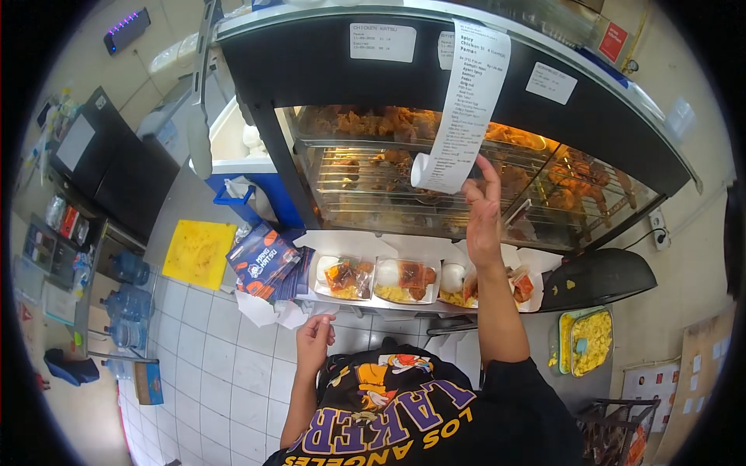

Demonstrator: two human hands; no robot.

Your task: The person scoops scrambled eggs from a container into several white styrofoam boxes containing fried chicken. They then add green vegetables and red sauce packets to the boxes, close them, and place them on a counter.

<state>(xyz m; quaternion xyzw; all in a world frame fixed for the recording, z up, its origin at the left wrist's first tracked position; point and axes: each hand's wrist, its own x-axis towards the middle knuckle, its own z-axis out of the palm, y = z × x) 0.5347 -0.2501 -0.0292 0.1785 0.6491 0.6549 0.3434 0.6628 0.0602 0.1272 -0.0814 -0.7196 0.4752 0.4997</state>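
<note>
A long printed paper receipt hangs down the front of a black-framed heated display cabinet, its lower end curled into a roll. My right hand is raised to the receipt's lower right edge, with thumb and finger closed on it. Below, a row of open white meal boxes stands along the counter. They hold rounded white rice, yellow food, fried pieces and red-printed sachets. My right forearm crosses over the boxes on the right. In front of the left boxes, my left hand is loosely curled, with nothing visible in it.
Fried chicken sits on racks behind the cabinet's glass. To the left are dark blue printed cartons, a yellow cutting board and a blue bin. At right lie a black lid-like cover and a tray of yellow food.
</note>
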